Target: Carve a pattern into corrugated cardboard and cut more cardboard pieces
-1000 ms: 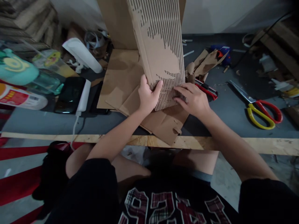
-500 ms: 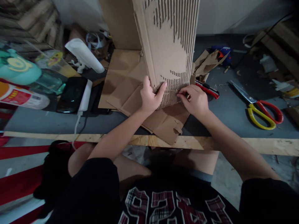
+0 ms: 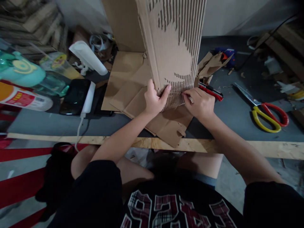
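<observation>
"Pale wood edges the near side of the dark grey tabletop [image 3: 228, 129], doesn't it?"

"Yes, and a stack of flat cardboard [image 3: 172, 126] reaches over that edge. Above it, the left hand [image 3: 154, 100] grips the corrugated panel [image 3: 174, 60] by its lower left side, thumb on the ridges."

"And the right hand [image 3: 200, 103]?"

"Pinched narrow at the panel's lower right edge. I can't tell whether a shred is between the fingertips. The panel tilts up, with its smooth paper partly torn off."

"What containers are there?"

"On the left, a clear bottle [image 3: 29, 98] with a red and white label lies on its side; I can't make out its contents. Just beyond is a teal bottle [image 3: 26, 71], also lying down. Behind them, a clear cup [image 3: 68, 67] holds something yellow."

"Over on the right?"

"Scissors [image 3: 256, 104], then a small whitish bottle [image 3: 273, 66] farther back, contents unclear."

"And the room?"

"A pale grey wall [image 3: 228, 19] behind, dim, with stacked wood [image 3: 35, 22] at the far left."
</observation>
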Tool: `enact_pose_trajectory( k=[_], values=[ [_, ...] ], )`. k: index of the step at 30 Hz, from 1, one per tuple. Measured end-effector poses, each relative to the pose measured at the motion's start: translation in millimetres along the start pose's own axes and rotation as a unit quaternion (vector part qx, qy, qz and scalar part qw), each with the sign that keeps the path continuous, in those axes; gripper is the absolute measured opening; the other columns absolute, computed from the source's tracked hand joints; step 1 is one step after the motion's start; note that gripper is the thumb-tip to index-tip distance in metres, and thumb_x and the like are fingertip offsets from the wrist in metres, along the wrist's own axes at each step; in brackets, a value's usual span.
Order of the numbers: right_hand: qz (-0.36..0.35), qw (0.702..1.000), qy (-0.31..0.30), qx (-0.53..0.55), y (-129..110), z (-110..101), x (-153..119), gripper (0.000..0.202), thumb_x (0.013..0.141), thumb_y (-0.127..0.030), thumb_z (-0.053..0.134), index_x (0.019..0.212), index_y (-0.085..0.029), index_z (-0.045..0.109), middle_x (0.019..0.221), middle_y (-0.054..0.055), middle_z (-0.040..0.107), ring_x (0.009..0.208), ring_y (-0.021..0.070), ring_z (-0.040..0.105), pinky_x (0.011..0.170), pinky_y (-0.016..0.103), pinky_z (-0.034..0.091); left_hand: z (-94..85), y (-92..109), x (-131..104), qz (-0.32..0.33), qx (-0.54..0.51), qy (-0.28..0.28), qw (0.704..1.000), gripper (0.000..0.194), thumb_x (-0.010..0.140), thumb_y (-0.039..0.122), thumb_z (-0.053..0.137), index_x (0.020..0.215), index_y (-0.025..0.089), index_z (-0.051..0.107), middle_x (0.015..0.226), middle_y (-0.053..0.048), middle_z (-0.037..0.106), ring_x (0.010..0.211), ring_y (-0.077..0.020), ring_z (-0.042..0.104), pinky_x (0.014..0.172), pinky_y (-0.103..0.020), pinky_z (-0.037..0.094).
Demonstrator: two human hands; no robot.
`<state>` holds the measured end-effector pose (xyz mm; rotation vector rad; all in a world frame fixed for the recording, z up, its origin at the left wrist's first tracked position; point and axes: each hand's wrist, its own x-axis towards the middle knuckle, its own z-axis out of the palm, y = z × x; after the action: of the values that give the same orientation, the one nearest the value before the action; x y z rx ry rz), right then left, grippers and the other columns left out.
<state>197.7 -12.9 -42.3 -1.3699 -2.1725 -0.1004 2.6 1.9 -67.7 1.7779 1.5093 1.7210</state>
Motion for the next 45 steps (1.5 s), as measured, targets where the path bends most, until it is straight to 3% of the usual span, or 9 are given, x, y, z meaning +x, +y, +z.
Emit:
enact_pose_trajectory(
  k=[4,14,20,29,34,39,45],
  values=[
    [0.01,1.0,0.003,-0.022,-4,2,1,0.029,0.1,-0.03,0.044,0.098,-0.018,0.071,0.099,0.01,0.075,0.08,0.0189,0.067,0.062,0.03,0.045,1.3,-3,0,0.012,0.001,0.012,1.0,0.059,0.088,0.078,0.053,0.109,0.024,0.042,0.113,-0.014,0.072,0.116,-0.0287,0.072,0.098,-0.039,0.059],
    [0.055,0.996,-0.032,-0.057,-17,2,-1,0.026,0.099,-0.028,0.04,0.099,-0.016,0.064,0.1,0.013,0.067,0.081,0.0198,0.063,0.049,0.029,0.029,2.6,-11,-4,0.045,0.069,0.025,0.996,0.06,0.091,0.078,0.051,0.116,0.024,0.043,0.113,-0.013,0.072,0.118,-0.028,0.072,0.097,-0.036,0.06],
    [0.069,0.995,-0.046,-0.057,-20,0,-2,0.026,0.098,-0.03,0.04,0.099,-0.017,0.063,0.099,0.012,0.067,0.078,0.0192,0.06,0.049,0.029,0.027,4.7,-15,-6,0.046,0.077,0.024,0.996,0.062,0.091,0.078,0.051,0.12,0.024,0.041,0.112,-0.012,0.072,0.112,-0.0274,0.074,0.093,-0.035,0.06],
    [0.072,0.996,-0.038,-0.04,-22,-1,-4,0.024,0.096,-0.029,0.043,0.097,-0.017,0.064,0.098,0.011,0.068,0.078,0.0191,0.06,0.051,0.029,0.028,3.6,-16,-4,-0.011,0.028,-0.011,0.999,0.07,0.084,0.082,0.057,0.118,0.024,0.041,0.111,-0.014,0.071,0.117,-0.0305,0.072,0.096,-0.038,0.059],
    [0.087,0.996,0.001,-0.027,-22,-4,-5,0.024,0.095,-0.034,0.051,0.1,-0.018,0.068,0.093,0.007,0.071,0.077,0.0182,0.063,0.053,0.029,0.03,3.5,-13,-3,0.013,0.046,0.01,0.999,0.063,0.088,0.081,0.052,0.114,0.025,0.042,0.11,-0.012,0.072,0.116,-0.0284,0.073,0.096,-0.036,0.06],
    [0.089,0.995,-0.012,-0.034,-18,-2,-3,0.025,0.094,-0.041,0.06,0.097,-0.018,0.07,0.094,0.007,0.073,0.078,0.0192,0.065,0.053,0.029,0.028,2.8,-13,-3,0.013,0.044,-0.004,0.999,0.058,0.091,0.076,0.054,0.116,0.024,0.043,0.113,-0.012,0.073,0.118,-0.028,0.073,0.096,-0.035,0.061],
    [0.07,0.996,-0.032,-0.038,-14,0,-3,0.026,0.1,-0.036,0.051,0.1,-0.017,0.069,0.098,0.009,0.072,0.081,0.0199,0.066,0.052,0.029,0.028,1.9,-12,-4,0.016,0.034,0.005,0.999,0.06,0.088,0.078,0.056,0.112,0.024,0.044,0.111,-0.012,0.072,0.116,-0.0294,0.073,0.095,-0.038,0.062]
  ],
)
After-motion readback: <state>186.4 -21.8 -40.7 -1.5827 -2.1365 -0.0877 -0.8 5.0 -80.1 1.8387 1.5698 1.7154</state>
